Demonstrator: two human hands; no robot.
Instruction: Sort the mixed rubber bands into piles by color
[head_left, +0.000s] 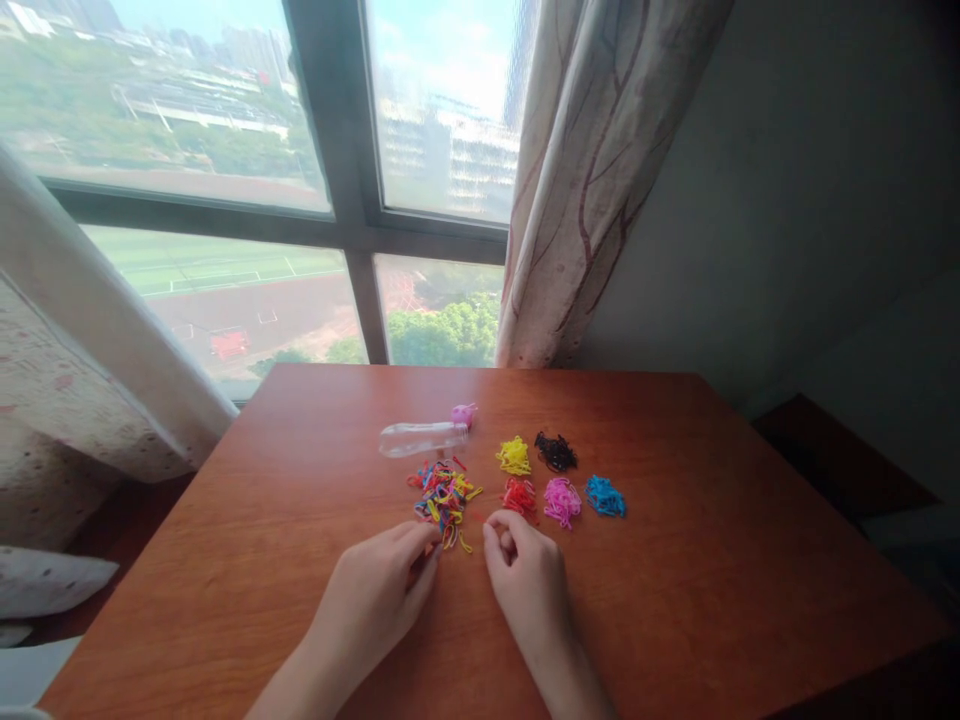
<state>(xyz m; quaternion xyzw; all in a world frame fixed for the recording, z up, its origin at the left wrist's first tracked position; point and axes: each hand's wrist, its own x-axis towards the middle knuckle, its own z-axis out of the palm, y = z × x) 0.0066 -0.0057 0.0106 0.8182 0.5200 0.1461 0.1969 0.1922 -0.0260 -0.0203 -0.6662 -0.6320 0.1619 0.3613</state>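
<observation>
A mixed pile of small coloured rubber bands (448, 492) lies on the wooden table, in front of my hands. My left hand (386, 580) is closed in a pinch, its fingertips touching the pile's near left edge. What they hold, if anything, is hidden. To the right, my right hand (531, 570) has its thumb and fingers curled together just below the red bands (519, 497); anything in that grip is too small to make out. Sorted heaps sit around there: yellow bands (514, 456), black bands (556, 452), pink bands (562, 502) and blue bands (605, 496).
Behind the mixed pile a clear plastic bottle (421, 439) lies on its side, with a pink cap (463, 415) at its right end. The table (712, 580) reaches back to a window (360, 230) with curtains (577, 180) at both sides.
</observation>
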